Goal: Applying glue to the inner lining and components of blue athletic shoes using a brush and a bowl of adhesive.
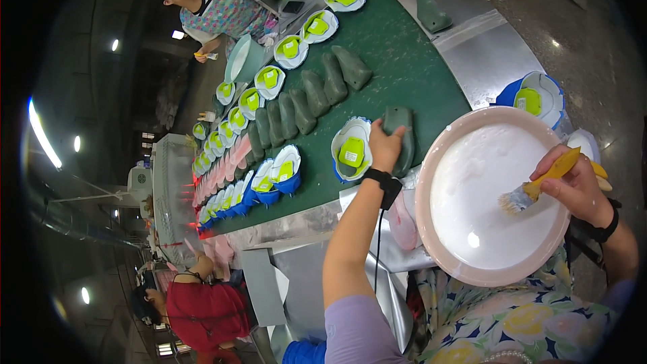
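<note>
My left hand (385, 147) reaches over the green belt, its fingers bent round the rim of a blue shoe upper (351, 150). White lining and a lime-green labelled piece show inside that upper. Right beside the hand lies a dark green, foot-shaped piece (403, 145), like a shoe last. In my right hand (573, 185) is a paintbrush (539, 182) with a yellow handle; its whitish bristles hang over a pale pink basin (426, 219). White liquid (485, 182) fills much of the basin, which stands close against my body.
Rows of uppers (269, 79) and dark green pieces (303, 111) line the conveyor belt (411, 47), with pink ones farther along. Another blue upper (532, 98) stands beyond the basin. One co-worker (232, 10) is across the belt; another in red (205, 313) is at the lower left.
</note>
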Demonstrator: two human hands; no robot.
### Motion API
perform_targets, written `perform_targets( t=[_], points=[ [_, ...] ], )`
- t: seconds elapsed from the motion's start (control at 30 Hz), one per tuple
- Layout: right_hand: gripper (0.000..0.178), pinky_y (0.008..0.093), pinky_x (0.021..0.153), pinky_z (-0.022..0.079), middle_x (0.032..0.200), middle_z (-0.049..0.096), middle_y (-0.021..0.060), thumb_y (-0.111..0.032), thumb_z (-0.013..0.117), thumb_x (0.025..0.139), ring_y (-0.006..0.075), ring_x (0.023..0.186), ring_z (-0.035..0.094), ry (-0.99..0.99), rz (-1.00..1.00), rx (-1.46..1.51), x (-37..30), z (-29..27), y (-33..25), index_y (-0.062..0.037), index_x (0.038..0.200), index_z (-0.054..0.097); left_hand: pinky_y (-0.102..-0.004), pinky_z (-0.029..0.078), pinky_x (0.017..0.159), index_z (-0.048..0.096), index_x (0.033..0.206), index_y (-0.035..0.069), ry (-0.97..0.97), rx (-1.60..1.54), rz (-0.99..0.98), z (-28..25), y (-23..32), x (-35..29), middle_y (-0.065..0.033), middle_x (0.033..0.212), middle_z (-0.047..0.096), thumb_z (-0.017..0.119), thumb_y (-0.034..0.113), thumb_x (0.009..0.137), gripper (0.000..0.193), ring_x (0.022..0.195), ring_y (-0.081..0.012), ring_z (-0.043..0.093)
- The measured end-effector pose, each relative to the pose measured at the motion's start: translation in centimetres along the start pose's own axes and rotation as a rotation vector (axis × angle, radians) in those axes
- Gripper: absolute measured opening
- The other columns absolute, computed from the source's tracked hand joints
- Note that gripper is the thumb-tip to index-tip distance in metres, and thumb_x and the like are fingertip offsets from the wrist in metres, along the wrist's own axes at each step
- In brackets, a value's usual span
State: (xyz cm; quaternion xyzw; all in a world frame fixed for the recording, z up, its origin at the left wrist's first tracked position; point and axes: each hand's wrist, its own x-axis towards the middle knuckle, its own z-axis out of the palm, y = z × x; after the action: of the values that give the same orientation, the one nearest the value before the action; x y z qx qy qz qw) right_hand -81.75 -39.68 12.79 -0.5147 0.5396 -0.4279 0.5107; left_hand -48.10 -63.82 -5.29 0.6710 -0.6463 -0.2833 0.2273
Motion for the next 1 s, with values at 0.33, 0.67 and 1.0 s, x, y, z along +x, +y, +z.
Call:
perform_targets(
  t=[0.33, 0.67, 1.0],
  points=[
    [0.019, 0.0296, 0.089, 0.049, 0.094, 0.067, 0.007, -0.015, 0.07, 0.084, 0.0144, 0.093, 0.063, -0.007, -0.02, -0.034, -1.6, 0.2, -0.4, -0.0052, 0.099, 0.064, -0.0445, 0.041, 0.098, 0.053, 0.122, -0.001, 0.443, 0.144, 0.414, -9.5, 1.0, -2.3, -0.0207, 0.117, 0.054, 0.071, 0.006, 0.08, 0.046, 0.114, -0.0392, 0.051],
    [0.019, 0.0296, 0.089, 0.049, 0.096, 0.066, 0.0059, -0.014, 0.07, 0.085, 0.0142, 0.092, 0.062, 0.02, -0.012, -0.002, -1.7, 0.3, -0.4, -0.0046, 0.099, 0.064, -0.0397, 0.051, 0.082, 0.062, 0.1, 0.002, 0.13, 0.2, 0.485, -7.3, -1.1, -7.8, -0.0136, 0.097, 0.064, 0.08, 0.019, 0.079, 0.032, 0.093, -0.0309, 0.063],
    [0.019, 0.0291, 0.087, 0.049, 0.095, 0.067, 0.0055, -0.015, 0.07, 0.085, 0.0134, 0.091, 0.063, 0.028, -0.006, -0.065, -2.0, -0.2, 0.2, -0.0051, 0.099, 0.063, -0.0492, 0.051, 0.088, 0.043, 0.126, -0.007, -0.01, 0.272, 0.414, -1.3, -0.5, -4.4, -0.0329, 0.123, 0.052, 0.069, 0.01, 0.078, 0.057, 0.104, -0.0487, 0.059]
  ],
)
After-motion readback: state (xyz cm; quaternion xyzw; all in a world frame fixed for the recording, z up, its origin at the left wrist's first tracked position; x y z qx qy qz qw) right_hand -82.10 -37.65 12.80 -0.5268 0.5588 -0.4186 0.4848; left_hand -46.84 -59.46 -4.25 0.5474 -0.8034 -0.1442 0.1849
